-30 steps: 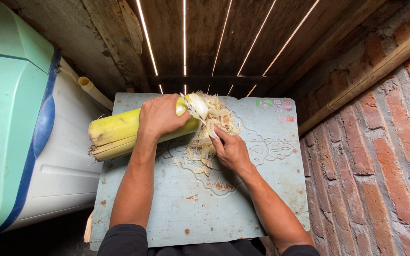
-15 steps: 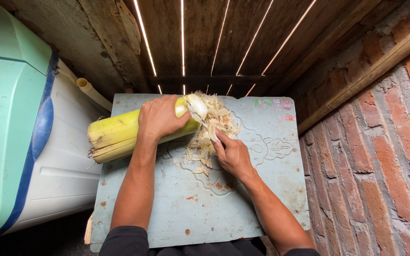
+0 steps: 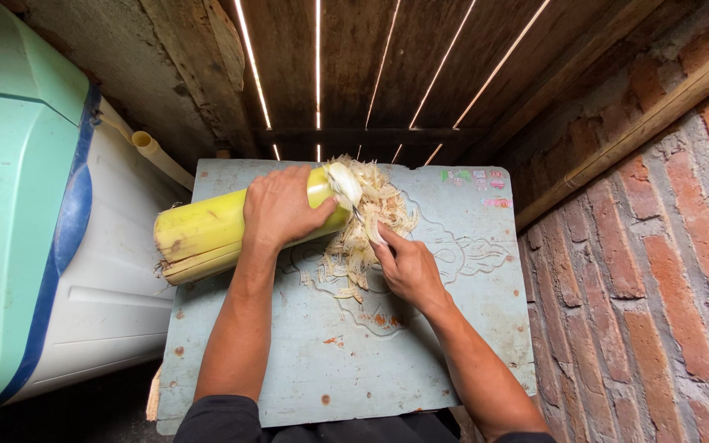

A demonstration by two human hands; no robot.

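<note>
My left hand (image 3: 282,207) clamps the thick yellow-green stalk (image 3: 207,234) across the worn pale-blue table (image 3: 330,361). My right hand (image 3: 408,267) pinches a small blade by the stalk's pale shredded tip (image 3: 363,221). Risk: slick stalk rolls, blade slips toward my left thumb.

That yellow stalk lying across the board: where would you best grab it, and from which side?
Probably around its middle, from above, as the left hand does. The stalk lies flat on the board, long and rounded, so fingers wrap over it. Its right end is shredded into loose shavings, poor for gripping.
</note>
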